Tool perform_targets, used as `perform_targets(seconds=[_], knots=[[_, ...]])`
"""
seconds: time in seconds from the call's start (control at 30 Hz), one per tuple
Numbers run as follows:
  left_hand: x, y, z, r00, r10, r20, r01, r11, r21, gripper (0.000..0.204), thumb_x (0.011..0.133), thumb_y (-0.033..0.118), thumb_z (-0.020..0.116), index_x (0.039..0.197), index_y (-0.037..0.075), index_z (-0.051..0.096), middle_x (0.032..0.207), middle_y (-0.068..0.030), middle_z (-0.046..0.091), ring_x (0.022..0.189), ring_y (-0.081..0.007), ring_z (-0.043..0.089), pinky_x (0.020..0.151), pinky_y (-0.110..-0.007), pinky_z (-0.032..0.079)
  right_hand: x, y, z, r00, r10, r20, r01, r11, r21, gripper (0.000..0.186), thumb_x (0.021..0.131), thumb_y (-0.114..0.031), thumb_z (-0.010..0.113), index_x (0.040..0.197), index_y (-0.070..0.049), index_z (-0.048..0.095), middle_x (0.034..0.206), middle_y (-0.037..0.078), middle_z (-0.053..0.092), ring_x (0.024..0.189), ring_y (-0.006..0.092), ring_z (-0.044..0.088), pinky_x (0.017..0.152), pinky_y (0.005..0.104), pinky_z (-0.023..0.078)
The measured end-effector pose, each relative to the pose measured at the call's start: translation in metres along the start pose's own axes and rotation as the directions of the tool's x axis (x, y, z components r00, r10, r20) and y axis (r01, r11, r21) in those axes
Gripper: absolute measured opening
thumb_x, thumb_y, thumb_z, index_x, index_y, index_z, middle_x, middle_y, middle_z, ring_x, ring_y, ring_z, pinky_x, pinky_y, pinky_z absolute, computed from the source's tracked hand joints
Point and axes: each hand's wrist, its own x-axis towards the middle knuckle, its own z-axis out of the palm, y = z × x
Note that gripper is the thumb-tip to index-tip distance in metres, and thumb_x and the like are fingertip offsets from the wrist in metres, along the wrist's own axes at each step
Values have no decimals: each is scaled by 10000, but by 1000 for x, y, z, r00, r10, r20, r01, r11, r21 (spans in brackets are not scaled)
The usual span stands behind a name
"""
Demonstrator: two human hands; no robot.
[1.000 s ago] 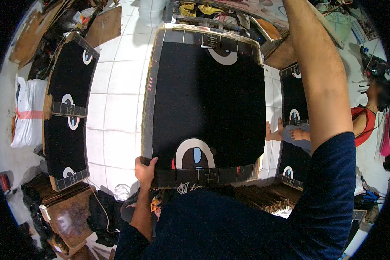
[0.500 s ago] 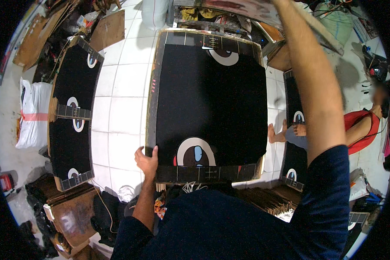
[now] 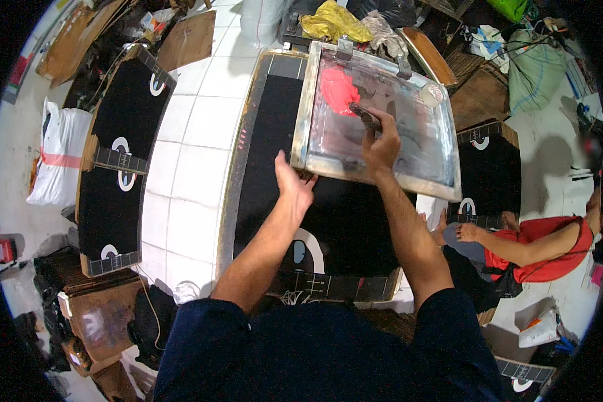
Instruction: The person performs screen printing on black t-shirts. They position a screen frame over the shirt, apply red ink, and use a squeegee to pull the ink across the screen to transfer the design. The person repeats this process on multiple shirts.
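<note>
A screen-printing frame [image 3: 299, 137] with pale, stained edges hangs tilted above the far part of a black fabric panel [image 3: 264, 201]. At its near left corner my left hand [image 3: 295, 186] grips the edge, thumb up along the side and the other fingers partly hidden underneath. My right hand [image 3: 382, 144] is closed around a dark, ink-stained squeegee [image 3: 364, 114], mostly covered by the fingers. The squeegee's far end touches a blob of bright pink ink [image 3: 338, 90] on the mesh. Near the panel's front edge shows a printed white, brown and blue eye [image 3: 308, 248].
More boards with black printed panels stand left [image 3: 117, 114] and right [image 3: 489, 167]. A person in red [image 3: 556, 248] sits by the right one. Yellow cloth [image 3: 335, 21] lies beyond the frame; a white sack [image 3: 63, 151] leans at far left. White floor tiles [image 3: 187, 147] separate the boards.
The screen frame has come down and nearer, now over the panel's far part. My right hand has come back into view with the squeegee. My left hand has moved from the board's edge to the frame.
</note>
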Motion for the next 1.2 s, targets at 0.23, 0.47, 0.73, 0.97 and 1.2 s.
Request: perform_targets(seconds=[0.23,0.47,0.73,0.97,1.2], knots=[[48,-36,-79,648,711,274,-452,69,889,675,862,363,831,1339,-25,553,1290,-205,585,1248,-350,551,1063,-463,435,73,100,76,793,14,609,116,978,-173,301,795,-68,690,1092,-109,715,1087,132,727,1071,354,661,893,481,507],[75,-21,-91,552,400,732,-518,-524,677,1089,703,400,936,1524,-50,382,1473,-260,513,1423,-392,462,1170,-522,353,126,126,160,788,-206,581,371,911,-180,377,789,-77,686,1165,-91,672,1149,115,715,1088,338,660,892,522,480],[80,-27,-95,499,426,755,-506,-563,653,1144,635,399,953,1517,-53,382,1460,-262,519,1397,-399,486,1157,-539,361,89,120,102,578,-119,807,420,891,-170,353,781,-96,696,1134,-103,672,1118,93,726,1071,318,668,889,506,465],[79,-26,-91,519,408,751,-476,-592,650,1111,684,454,940,1500,-58,386,1445,-262,523,1397,-392,489,1142,-547,382,132,139,166,758,-261,597,416,900,-135,346,798,-97,672,1142,-128,667,1100,82,718,1048,330,666,879,516,468],[76,-26,-89,486,414,769,-525,-565,636,1152,674,433,935,1529,-64,344,1491,-265,494,1428,-407,450,1180,-544,342,76,129,113,729,-205,653,455,858,-238,244,811,-90,656,1050,-139,642,1057,58,683,1029,312,649,836,492,479]])
